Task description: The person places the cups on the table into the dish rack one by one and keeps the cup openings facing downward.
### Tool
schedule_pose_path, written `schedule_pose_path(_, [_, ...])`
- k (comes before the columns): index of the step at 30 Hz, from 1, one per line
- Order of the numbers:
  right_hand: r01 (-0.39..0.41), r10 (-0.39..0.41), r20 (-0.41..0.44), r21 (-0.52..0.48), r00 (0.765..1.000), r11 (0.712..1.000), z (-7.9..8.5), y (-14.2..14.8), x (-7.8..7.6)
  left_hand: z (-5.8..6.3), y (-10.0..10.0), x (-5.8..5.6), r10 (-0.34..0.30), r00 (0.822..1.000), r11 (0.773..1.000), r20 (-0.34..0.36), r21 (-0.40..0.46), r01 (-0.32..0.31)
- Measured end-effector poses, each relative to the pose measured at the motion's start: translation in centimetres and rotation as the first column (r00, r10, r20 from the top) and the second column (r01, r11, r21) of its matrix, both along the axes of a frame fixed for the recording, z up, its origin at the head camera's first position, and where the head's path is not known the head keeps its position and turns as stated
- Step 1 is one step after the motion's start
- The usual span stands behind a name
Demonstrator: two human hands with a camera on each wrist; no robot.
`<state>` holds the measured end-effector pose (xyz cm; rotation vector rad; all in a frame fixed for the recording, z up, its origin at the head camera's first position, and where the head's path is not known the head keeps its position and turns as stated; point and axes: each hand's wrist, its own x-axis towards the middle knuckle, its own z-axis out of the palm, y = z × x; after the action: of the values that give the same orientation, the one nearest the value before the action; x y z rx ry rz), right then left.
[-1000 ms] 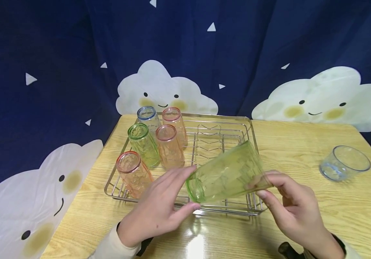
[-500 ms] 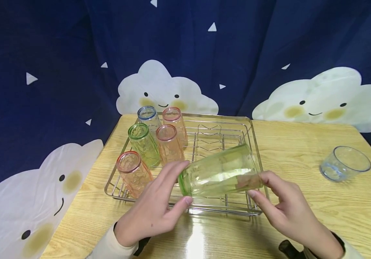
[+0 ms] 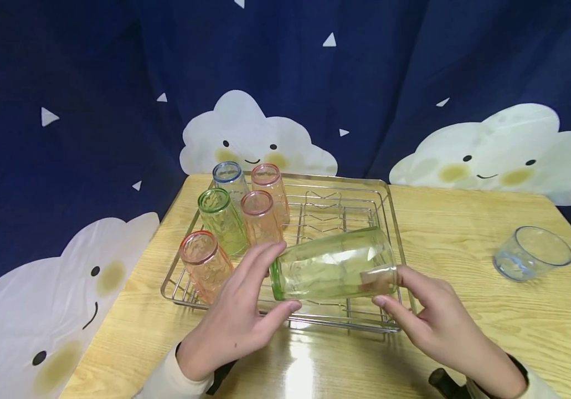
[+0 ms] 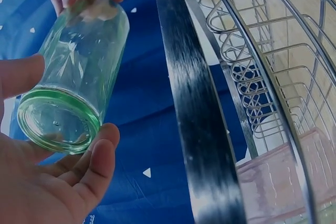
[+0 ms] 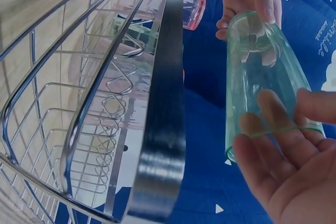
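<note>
A green drinking glass (image 3: pixel 332 263) lies almost level in the air over the front of the wire rack (image 3: pixel 395 221), its base to the left and its mouth to the right. My left hand (image 3: pixel 235 313) holds the thick green base between thumb and fingers. At the mouth end, my right hand (image 3: pixel 432 313) pinches the rim, thumb below. In the right wrist view some right fingertips (image 5: pixel 270 111) show through the clear wall. The left wrist view shows the round base (image 4: pixel 58 121) facing my left palm.
Several glasses stand upside down at the rack's left: a blue-rimmed glass (image 3: pixel 229 180), a green-rimmed glass (image 3: pixel 222 221) and pink ones, such as the front pink glass (image 3: pixel 205 266). A low bluish glass (image 3: pixel 529 255) stands on the wooden table (image 3: pixel 464 221) at right. A dark blue curtain (image 3: pixel 285 55) hangs behind.
The green glass has swung closer to level, its mouth end coming down, and has shifted left. Both hands moved with it, keeping hold of base and rim. The other glasses stayed put.
</note>
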<state>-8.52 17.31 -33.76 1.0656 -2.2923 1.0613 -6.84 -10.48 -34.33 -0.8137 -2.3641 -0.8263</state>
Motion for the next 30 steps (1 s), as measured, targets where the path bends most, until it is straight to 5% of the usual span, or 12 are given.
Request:
schedule_pose_path(17, [0.004, 0.005, -0.083, 0.106, 0.997, 0.994, -0.4, 0.8, -0.6, 0.3, -0.1, -0.1, -0.022, 0.997, 0.998, -0.076, 0.050, 0.026])
schedule_pose_path(23, [0.026, -0.022, -0.029, 0.130, 0.999, 0.991, -0.1, 1.8, -0.7, 0.7, -0.3, -0.4, -0.035, 0.997, 0.997, -0.065, 0.062, 0.039])
schedule_pose_path(30, [0.093, -0.091, -0.017, 0.169, 0.996, 0.981, 0.8, 3.2, -0.9, 1.4, -1.5, -0.6, 0.039, 0.998, 0.998, -0.043, 0.055, -0.037])
